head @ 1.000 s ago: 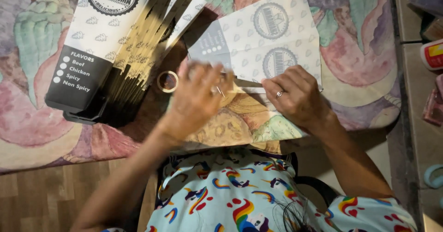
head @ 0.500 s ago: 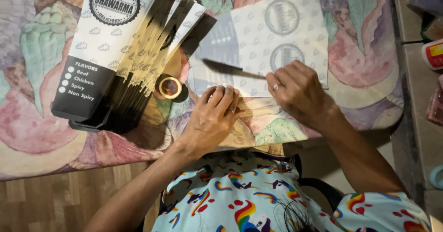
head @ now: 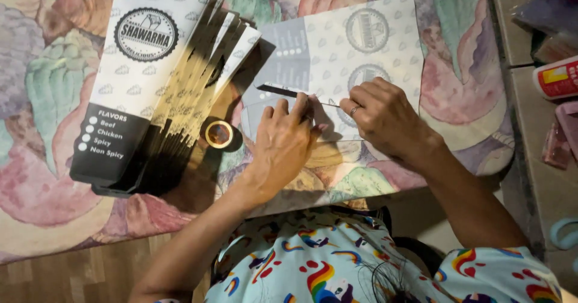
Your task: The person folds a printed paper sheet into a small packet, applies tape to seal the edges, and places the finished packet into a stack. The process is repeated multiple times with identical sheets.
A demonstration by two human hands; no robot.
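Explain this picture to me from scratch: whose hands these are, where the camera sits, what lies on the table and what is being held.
There is no machine here: a person works with bare hands, filmed by one camera worn on their head and looking down. The left hand and right hand rest on a flat printed sheet, pinching a thin dark strip along its fold. Left of them lies a fanned stack of similar printed bags, with a small tape roll beside it. Everything sits on a table with a flowered cloth.
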